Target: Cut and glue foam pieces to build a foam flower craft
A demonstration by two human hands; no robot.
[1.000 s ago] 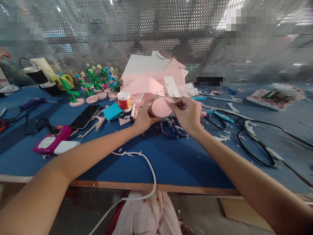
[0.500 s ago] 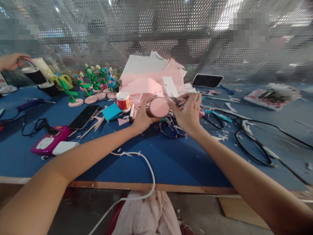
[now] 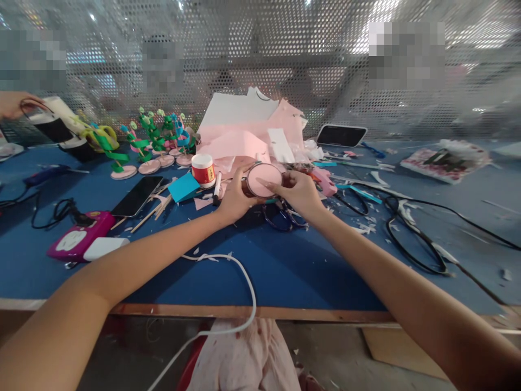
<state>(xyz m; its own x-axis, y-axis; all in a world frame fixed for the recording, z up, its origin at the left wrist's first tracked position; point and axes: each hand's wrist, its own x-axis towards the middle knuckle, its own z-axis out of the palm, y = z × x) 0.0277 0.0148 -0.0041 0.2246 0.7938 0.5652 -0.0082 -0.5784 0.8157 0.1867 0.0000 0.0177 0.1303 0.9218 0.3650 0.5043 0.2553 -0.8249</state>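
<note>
A round, short drum-like piece with a flat pink face and a dark rim is held up above the table's middle, its face turned toward me. My left hand is wrapped around its left side. At the right edge, my right hand grips it, with a finger or thumb laid on the pink face; the far fingers are partly hidden. Just below lie blue-handled scissors, partly covered by my hands. A pink tool, perhaps a glue gun, rests right of my right hand.
Pink and white paper sheets stand behind. To the left are a red-and-white tub, a phone, a magenta power box and several paper plants. Black cables lie right; another person's hand holds a black-and-white piece.
My right hand has moved left and down onto the round piece, bringing a finger or thumb over its pink face. The pink tool behind it now shows. My left hand keeps its hold.
</note>
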